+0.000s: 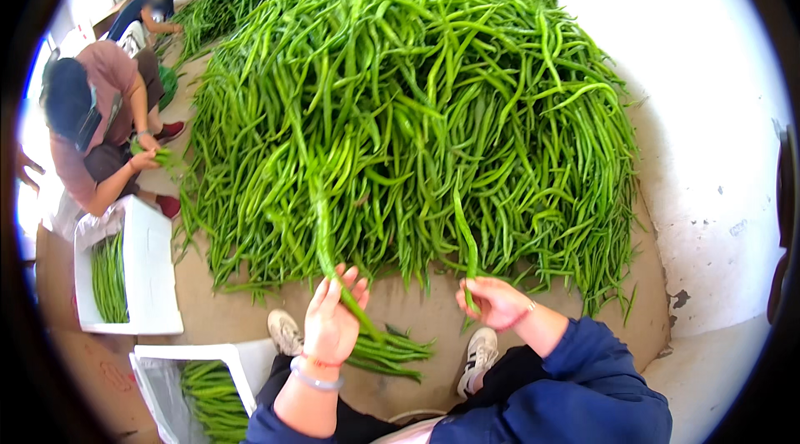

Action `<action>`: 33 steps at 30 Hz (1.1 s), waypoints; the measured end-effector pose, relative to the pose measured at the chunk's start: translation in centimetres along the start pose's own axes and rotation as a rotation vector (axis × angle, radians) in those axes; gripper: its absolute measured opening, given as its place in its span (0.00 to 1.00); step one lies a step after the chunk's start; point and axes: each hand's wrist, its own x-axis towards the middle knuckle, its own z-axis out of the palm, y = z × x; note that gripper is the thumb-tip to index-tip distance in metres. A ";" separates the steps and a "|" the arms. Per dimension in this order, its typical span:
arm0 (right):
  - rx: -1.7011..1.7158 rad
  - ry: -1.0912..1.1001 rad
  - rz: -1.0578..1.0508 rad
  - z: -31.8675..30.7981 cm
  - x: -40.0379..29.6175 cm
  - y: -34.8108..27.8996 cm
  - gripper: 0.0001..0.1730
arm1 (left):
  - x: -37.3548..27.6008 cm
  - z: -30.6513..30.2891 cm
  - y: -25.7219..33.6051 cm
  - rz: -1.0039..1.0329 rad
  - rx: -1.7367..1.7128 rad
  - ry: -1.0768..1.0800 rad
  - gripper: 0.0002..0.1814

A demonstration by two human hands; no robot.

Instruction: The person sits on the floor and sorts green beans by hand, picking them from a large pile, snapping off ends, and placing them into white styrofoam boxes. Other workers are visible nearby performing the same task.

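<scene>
My left hand (332,322) is closed around a long green chili pepper (323,234), its upper end rising toward the heap. Further right, my right hand (497,301) pinches the lower part of another slender green chili pepper (464,231) between thumb and fingers. Beyond both hands rises a large heap of long green chili peppers (406,125). A small bunch of green chili peppers (390,353) lies on the floor beside my left hand, partly hidden behind it.
At my lower left a white foam box (234,375) with a plastic liner contains green peppers. Another white foam box (150,275) with peppers stands behind it. A co-worker (100,112) sits left of the heap, peppers in hand. More people are farther back. A white wall (706,194) bounds the right.
</scene>
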 end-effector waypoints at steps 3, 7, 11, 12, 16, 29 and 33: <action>-0.367 -0.028 0.021 4.1 -4.1 2.7 0.07 | -0.1 -0.1 -0.2 -0.065 -0.031 -0.110 0.13; -0.695 -0.083 -0.092 7.1 -3.6 4.8 0.08 | -1.1 -0.4 -0.5 -0.117 -0.037 -0.180 0.14; -1.013 -0.099 -0.256 7.4 -2.6 6.4 0.11 | -2.1 -0.3 -0.8 -0.156 -0.064 -0.226 0.14; -1.024 -0.091 -0.295 7.6 -2.4 6.8 0.13 | -2.3 -0.4 -0.8 -0.151 -0.054 -0.214 0.14; -1.445 -0.017 -0.434 8.8 -2.3 6.9 0.16 | -2.5 -1.6 -1.1 -0.136 -0.007 -0.225 0.13; -1.139 -0.122 -0.600 7.8 -0.8 7.2 0.19 | -3.0 -1.5 -2.5 -0.156 0.024 -0.259 0.18; -1.367 -0.112 -0.483 8.4 -0.3 7.9 0.15 | -3.0 -1.9 -2.3 -0.152 0.055 -0.268 0.18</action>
